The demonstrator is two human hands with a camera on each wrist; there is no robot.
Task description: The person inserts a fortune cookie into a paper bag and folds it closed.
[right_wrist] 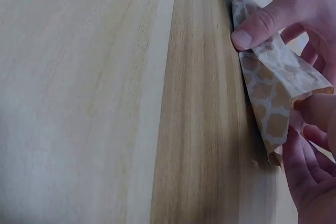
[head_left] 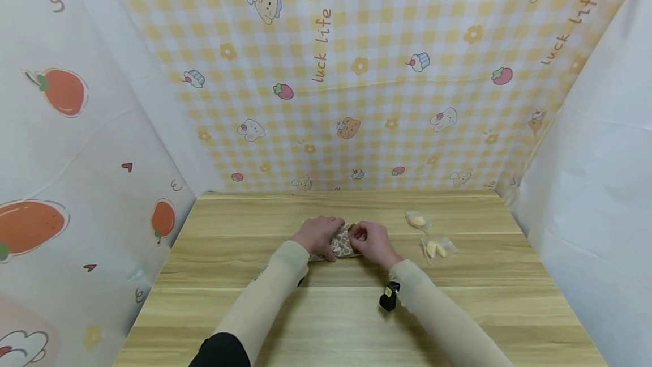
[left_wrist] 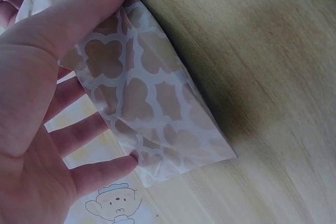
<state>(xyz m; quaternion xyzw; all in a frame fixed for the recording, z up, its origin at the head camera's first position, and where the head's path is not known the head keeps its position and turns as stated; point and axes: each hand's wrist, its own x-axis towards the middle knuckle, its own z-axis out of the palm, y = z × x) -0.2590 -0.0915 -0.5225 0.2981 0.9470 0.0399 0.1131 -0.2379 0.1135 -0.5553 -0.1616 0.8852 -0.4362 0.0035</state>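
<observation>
A small paper bag (head_left: 342,243) with a brown and white giraffe-like pattern lies on its side near the middle of the wooden table. My left hand (head_left: 317,235) holds it down, thumb on the near side and fingers spread along the far side; in the left wrist view the bag (left_wrist: 152,98) tapers to a flat corner. At the bag's right end my right hand (head_left: 374,242) has its fingers curled in. The right wrist view shows the thumb and fingers pinching the bag (right_wrist: 268,98) at its gaping end. Whatever is inside stays hidden.
Two small clear packets with pale pieces inside lie right of the hands: a farther packet (head_left: 417,220) and a nearer packet (head_left: 437,249). Behind the wooden table (head_left: 331,321) hangs a yellow checked cloth (head_left: 305,61). White sheets flank both sides.
</observation>
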